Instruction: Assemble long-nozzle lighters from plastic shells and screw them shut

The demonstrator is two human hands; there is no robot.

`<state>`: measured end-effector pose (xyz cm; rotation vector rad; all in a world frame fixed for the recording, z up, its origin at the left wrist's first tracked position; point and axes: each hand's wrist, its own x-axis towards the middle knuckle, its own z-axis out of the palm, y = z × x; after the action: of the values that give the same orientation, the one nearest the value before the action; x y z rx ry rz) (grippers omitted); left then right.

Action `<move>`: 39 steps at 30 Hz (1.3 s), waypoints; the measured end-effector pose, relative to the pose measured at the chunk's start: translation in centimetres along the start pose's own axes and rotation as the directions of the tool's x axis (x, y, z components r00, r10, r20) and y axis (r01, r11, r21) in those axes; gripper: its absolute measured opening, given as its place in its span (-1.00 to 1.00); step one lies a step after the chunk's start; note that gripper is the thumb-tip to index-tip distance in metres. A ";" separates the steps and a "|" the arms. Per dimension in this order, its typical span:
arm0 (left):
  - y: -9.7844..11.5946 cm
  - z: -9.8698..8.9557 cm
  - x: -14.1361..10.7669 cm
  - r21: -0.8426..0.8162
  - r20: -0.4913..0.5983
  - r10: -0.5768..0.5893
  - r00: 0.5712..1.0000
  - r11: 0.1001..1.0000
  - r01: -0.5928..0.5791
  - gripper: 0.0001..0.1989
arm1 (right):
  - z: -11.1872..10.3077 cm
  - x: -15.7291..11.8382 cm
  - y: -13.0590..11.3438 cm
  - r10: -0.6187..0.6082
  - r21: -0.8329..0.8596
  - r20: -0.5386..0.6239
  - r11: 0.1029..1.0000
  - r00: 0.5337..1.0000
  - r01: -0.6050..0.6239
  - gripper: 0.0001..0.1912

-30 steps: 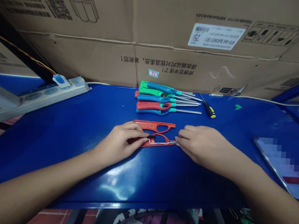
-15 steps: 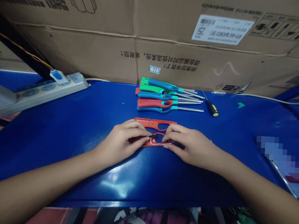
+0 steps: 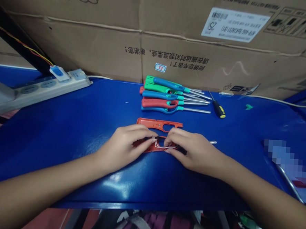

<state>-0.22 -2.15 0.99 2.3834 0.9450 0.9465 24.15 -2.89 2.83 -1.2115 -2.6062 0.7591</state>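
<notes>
An orange lighter casing half [image 3: 154,149] lies on the blue table under both my hands. White wires [image 3: 163,147] run along it. My left hand [image 3: 129,140] is closed, pinching a small black part [image 3: 157,138] at the wires' left end, above the casing. At the casing's front end my right hand [image 3: 189,146] is closed, its fingertips on the casing and wires. The tip of a metal tube [image 3: 212,142] shows past my right hand; the rest is hidden. A second orange casing half [image 3: 149,123] lies just behind, its inside facing up.
Several blue, green and red long-neck lighters [image 3: 161,104] are piled behind the casings. A black-and-yellow screwdriver [image 3: 219,110] lies right of them. A power strip [image 3: 40,91] stands at left, a large cardboard box [image 3: 94,52] at the back, a blurred-out flat device [image 3: 289,171] at right.
The metal tube tip now shows beyond my right hand. My left fingertips and the black part have shifted slightly at the casing. The view has tilted a little.
</notes>
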 end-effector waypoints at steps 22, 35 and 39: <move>0.8 -0.4 0.0 -0.023 0.054 -0.044 0.998 0.999 0.045 -0.89 | 0.3 -0.1 -0.4 0.018 -0.047 -0.025 0.999 1.000 -0.019 -0.96; 0.9 -0.5 -0.2 -0.016 0.072 -0.062 0.995 0.998 0.063 -0.87 | 0.6 -0.3 -0.7 0.024 -0.070 -0.028 0.997 0.999 -0.026 -0.96; 1.2 -0.6 -0.1 -0.018 0.032 -0.049 0.998 0.999 0.050 -0.88 | 0.5 -0.2 -0.6 0.047 -0.011 -0.035 0.999 0.998 -0.048 -0.93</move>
<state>-0.20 -3.00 2.06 2.3417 0.9745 0.8924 23.68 -3.52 2.72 -1.2827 -2.5667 0.7254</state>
